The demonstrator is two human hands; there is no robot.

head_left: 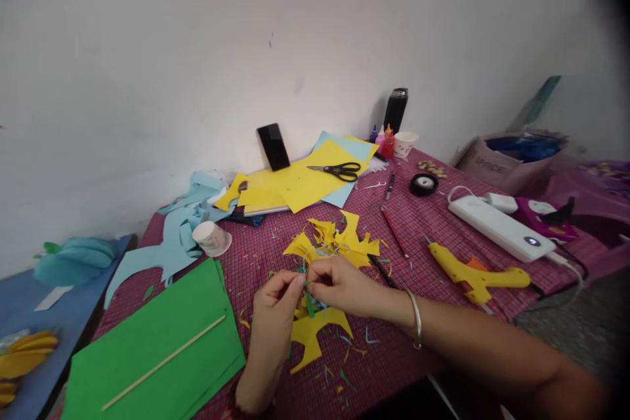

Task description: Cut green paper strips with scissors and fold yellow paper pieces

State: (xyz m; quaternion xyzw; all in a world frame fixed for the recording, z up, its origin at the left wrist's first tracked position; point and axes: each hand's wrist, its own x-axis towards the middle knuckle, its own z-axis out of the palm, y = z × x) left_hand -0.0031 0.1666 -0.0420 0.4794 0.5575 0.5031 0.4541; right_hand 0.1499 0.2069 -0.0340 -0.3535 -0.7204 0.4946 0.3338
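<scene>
My left hand (pixel 279 308) and my right hand (pixel 342 283) meet fingertip to fingertip over the table, both pinched closed. Between them is a small green paper strip (pixel 309 304), partly hidden by the fingers. Yellow paper scraps (pixel 349 236) with cut-out curves lie just beyond the hands. Another yellow scrap (pixel 315 335) lies below them, with thin blue, green and yellow snippets scattered around. A bracelet circles my right wrist.
Green sheets (pixel 142 335) with a thin wooden stick (pixel 165 362) lie at left, near a paper cup (pixel 211 237) and blue offcuts (pixel 172 246). Scissors (pixel 339 171) rest on yellow sheets (pixel 315 177). A yellow glue gun (pixel 472 275) and white power bank (pixel 497 226) are at right.
</scene>
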